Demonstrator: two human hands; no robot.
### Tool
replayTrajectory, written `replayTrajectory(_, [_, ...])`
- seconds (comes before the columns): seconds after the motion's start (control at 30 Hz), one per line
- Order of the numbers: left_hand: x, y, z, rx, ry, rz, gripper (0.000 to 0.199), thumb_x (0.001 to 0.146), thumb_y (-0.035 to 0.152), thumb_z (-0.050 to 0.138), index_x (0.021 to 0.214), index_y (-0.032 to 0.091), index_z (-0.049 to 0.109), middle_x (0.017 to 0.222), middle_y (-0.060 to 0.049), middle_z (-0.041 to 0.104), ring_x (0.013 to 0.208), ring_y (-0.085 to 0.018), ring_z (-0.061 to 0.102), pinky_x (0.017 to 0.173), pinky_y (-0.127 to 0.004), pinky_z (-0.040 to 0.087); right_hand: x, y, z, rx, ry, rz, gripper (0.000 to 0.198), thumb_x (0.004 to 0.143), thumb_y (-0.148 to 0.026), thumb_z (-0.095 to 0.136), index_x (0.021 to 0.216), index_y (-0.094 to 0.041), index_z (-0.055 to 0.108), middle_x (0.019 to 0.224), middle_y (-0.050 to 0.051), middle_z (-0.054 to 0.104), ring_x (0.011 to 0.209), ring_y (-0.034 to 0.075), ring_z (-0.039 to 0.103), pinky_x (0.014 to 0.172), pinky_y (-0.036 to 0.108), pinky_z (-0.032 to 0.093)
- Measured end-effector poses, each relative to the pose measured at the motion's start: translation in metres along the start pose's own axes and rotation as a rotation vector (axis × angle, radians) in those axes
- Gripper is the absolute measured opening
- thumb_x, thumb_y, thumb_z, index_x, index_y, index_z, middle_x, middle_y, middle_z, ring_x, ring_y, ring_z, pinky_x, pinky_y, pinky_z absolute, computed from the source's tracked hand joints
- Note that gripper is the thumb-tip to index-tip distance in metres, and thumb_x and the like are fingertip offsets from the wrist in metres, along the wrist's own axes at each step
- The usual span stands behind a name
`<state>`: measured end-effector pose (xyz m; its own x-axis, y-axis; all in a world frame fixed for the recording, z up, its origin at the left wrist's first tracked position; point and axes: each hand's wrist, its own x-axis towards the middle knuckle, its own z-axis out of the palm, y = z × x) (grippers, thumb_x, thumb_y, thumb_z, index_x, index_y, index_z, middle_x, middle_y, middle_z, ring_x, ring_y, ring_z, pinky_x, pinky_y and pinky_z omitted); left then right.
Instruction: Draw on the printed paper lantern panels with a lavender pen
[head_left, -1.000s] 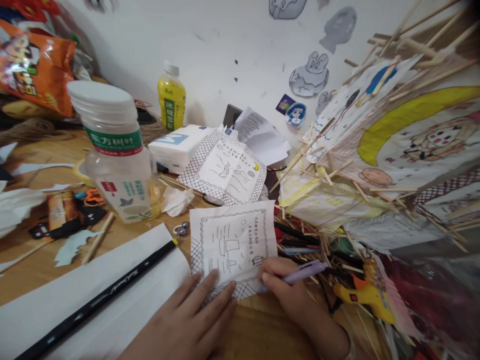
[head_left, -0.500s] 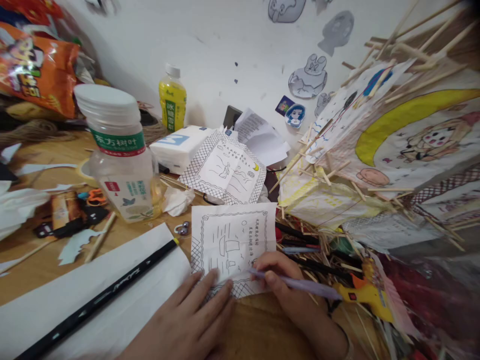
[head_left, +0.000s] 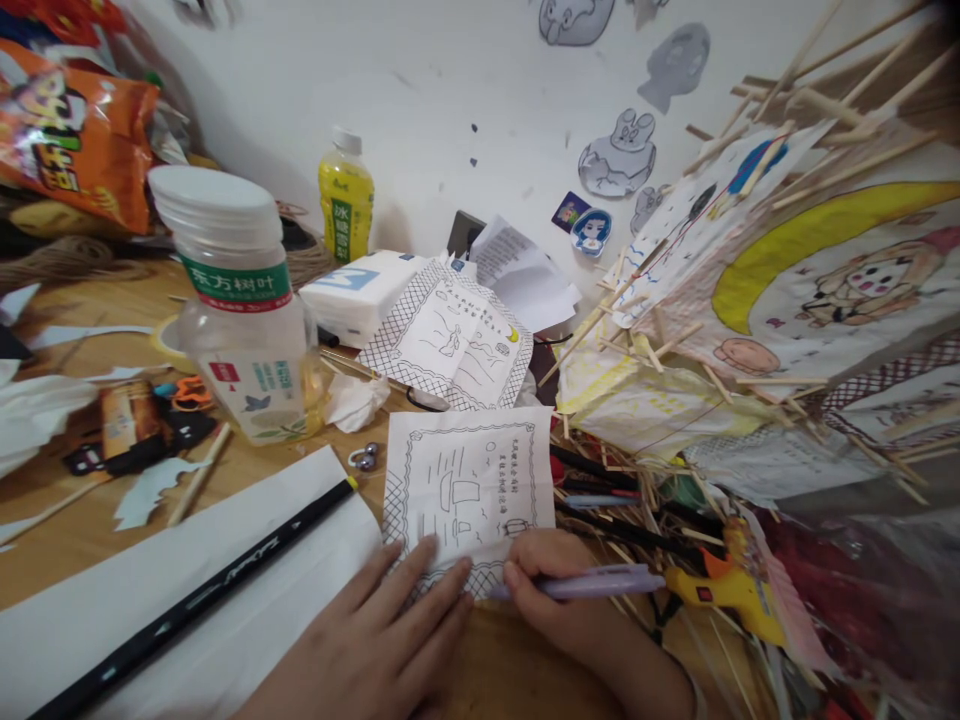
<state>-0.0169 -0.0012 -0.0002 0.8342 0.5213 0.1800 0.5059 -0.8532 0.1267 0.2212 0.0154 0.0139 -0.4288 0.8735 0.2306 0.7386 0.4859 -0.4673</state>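
A sheet of paper with a line drawing (head_left: 457, 470) lies on the wooden table, showing boats, a wavy border, handwritten characters and a crosshatched lower edge. Across its lower left edge my left hand (head_left: 397, 620) rests flat, fingers spread. My right hand (head_left: 555, 590) grips a lilac pen (head_left: 607, 582), with its tip low over the crosshatched lower right corner; whether the tip touches the paper is unclear. Left of my left hand, a black marker (head_left: 202, 595) lies across a blank white sheet (head_left: 300, 600). Above the drawing lies a second drawing with a crosshatched border (head_left: 465, 345).
A large plastic bottle with a white cap (head_left: 240, 310) stands at left, a yellow drink bottle (head_left: 346, 200) behind. Stick-framed paper lanterns (head_left: 810, 290) crowd the right side, above a yellow glue gun (head_left: 727, 590) and loose sticks. Paper scraps and a crumpled tissue (head_left: 356, 402) lie around.
My right hand has moved the pen tip down and slightly left, from beside the written characters to the sheet's lower right edge. My left hand stays in place.
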Motion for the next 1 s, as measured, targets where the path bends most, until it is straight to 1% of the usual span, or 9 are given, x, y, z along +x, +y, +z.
replayTrajectory(0.13, [0.0014,-0.0001,0.0012,0.003,-0.010,-0.003,0.063,0.081,0.023,0.058,0.142,0.023,0.041,0.148,-0.003,0.040,0.130,-0.036,0.043,0.103,-0.054,0.042,0.0020,-0.0012,0.0011,-0.033,-0.024,-0.058,0.031,0.085,-0.020,0.044,0.054,-0.019,0.036,0.051,-0.004,0.045,0.050,0.010,0.043,0.051,0.024,0.027])
replayTrajectory(0.3, [0.0006,-0.0002,0.0019,-0.008,0.018,0.006,0.064,0.082,0.024,0.058,0.143,0.023,0.039,0.148,-0.003,0.040,0.130,-0.035,0.043,0.104,-0.052,0.041,0.0022,-0.0017,0.0023,-0.109,-0.039,-0.072,0.029,0.082,-0.020,0.043,0.055,-0.020,0.033,0.050,-0.004,0.042,0.049,0.010,0.040,0.050,0.026,0.025])
replayTrajectory(0.47, [-0.0007,-0.0004,0.0036,0.000,0.029,-0.002,0.064,0.081,0.023,0.059,0.142,0.023,0.040,0.147,-0.003,0.042,0.130,-0.035,0.043,0.104,-0.052,0.041,0.0011,-0.0017,0.0019,-0.123,-0.034,-0.078,0.029,0.082,-0.020,0.042,0.055,-0.019,0.033,0.050,-0.004,0.043,0.049,0.010,0.041,0.050,0.026,0.025])
replayTrajectory(0.67, [-0.0009,0.0015,0.0013,0.008,0.022,0.006,0.064,0.080,0.022,0.058,0.142,0.022,0.041,0.147,-0.003,0.041,0.130,-0.035,0.044,0.104,-0.051,0.041,-0.0003,-0.0007,0.0017,-0.159,0.019,-0.063,0.029,0.083,-0.018,0.042,0.055,-0.020,0.036,0.050,-0.003,0.045,0.050,0.011,0.042,0.050,0.025,0.026])
replayTrajectory(0.83, [-0.0016,0.0009,0.0010,-0.015,0.026,0.000,0.062,0.081,0.022,0.057,0.141,0.024,0.042,0.147,-0.002,0.042,0.130,-0.034,0.043,0.105,-0.051,0.040,0.0007,-0.0014,0.0012,-0.134,0.053,-0.053,0.027,0.082,-0.016,0.043,0.056,-0.019,0.039,0.051,-0.003,0.047,0.050,0.010,0.045,0.050,0.024,0.026])
replayTrajectory(1.0, [0.0011,0.0004,-0.0006,-0.062,-0.005,-0.017,0.061,0.080,0.021,0.059,0.139,0.025,0.045,0.147,-0.003,0.042,0.130,-0.034,0.043,0.107,-0.050,0.038,0.0010,-0.0007,0.0016,-0.138,0.090,-0.024,0.027,0.082,-0.016,0.042,0.055,-0.020,0.039,0.050,-0.003,0.048,0.050,0.011,0.046,0.050,0.025,0.027])
